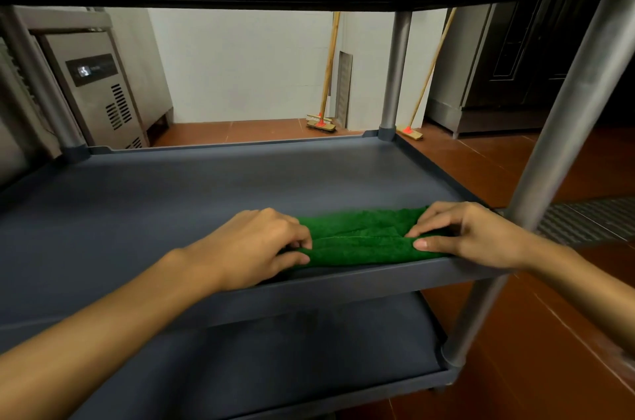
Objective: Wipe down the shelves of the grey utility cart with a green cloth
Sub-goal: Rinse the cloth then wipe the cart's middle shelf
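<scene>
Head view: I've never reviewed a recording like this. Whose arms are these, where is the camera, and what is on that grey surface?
No machine here. The one picture comes from a camera worn on a person's head, looking down at their own arms. The left hand and right hand each pinch an end of a folded green cloth lying at the front edge of the middle shelf of a grey cart. Nothing else lies on that shelf. Two brooms lean against the wall behind.

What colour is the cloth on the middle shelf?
Dark green cloth, seen clearly in the head view.
</scene>
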A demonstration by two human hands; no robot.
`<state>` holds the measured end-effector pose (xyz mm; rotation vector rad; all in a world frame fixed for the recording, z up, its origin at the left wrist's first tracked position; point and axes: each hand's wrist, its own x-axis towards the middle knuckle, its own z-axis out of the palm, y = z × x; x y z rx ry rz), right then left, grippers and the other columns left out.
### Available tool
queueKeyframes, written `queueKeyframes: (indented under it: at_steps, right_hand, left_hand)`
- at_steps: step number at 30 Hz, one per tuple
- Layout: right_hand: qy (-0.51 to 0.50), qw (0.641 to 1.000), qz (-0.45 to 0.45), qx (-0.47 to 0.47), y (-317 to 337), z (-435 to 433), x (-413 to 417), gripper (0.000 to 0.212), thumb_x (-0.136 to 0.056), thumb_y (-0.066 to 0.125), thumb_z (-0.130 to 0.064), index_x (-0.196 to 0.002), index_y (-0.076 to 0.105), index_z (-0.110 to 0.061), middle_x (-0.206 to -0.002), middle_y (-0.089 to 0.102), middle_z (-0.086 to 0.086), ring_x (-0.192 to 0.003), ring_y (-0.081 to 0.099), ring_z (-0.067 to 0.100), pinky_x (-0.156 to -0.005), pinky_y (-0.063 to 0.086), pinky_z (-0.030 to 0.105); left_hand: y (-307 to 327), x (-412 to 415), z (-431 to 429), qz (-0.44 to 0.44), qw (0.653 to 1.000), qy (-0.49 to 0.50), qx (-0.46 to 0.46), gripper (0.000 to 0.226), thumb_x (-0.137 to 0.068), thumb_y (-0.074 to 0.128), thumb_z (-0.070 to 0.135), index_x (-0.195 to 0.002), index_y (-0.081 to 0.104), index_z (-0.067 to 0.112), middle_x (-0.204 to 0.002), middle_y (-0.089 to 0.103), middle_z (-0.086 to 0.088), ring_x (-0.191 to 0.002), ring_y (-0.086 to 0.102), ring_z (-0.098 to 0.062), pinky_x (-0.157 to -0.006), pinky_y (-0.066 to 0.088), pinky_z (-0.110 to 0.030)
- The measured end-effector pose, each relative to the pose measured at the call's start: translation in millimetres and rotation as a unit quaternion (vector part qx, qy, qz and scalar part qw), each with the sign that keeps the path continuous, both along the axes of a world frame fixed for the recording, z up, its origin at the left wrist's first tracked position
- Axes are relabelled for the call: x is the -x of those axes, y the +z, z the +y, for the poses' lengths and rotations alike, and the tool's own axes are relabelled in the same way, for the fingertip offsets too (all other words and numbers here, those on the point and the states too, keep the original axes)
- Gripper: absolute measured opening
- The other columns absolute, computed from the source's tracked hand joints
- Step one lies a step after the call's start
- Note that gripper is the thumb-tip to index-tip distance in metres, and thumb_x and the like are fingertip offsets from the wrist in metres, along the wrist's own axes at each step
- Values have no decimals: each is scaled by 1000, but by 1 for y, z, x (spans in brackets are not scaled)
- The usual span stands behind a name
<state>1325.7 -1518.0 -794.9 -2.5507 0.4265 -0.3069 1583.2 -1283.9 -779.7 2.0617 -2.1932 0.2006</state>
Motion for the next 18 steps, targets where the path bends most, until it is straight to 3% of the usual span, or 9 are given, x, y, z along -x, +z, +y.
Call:
queueKeyframes:
  at_steps: [7, 13, 18]
  right_hand:
    - [26, 999, -23, -29, -5, 13, -17, 22, -77, 77, -39, -99, 76, -39, -99, 66, -17, -96, 65, 3, -86, 45, 13]
    - [42, 998, -39, -40, -7, 30, -40, 22, -74, 79, -35, -96, 77, -36, -95, 66, -18, -91, 65, 2, -83, 46, 13]
    - [51, 996, -52, -50, -8, 44, -56, 22, -73, 80, -34, -96, 78, -34, -94, 67, -12, -90, 66, 6, -83, 48, 20]
  left_hand:
    - [3, -12, 32, 23, 1000, -1, -14, 26, -93, 56, 52, -113, 64, 37, -103, 64, 18, -98, 60, 0, -80, 50, -28]
    - [4, -27, 57, 39, 999, 16, -20, 27, -92, 59, 51, -114, 66, 35, -104, 65, 17, -99, 60, -2, -80, 50, -28]
    - [3, -40, 74, 71, 997, 26, -14, 25, -91, 63, 47, -111, 70, 33, -100, 67, 15, -93, 59, 1, -77, 48, -23]
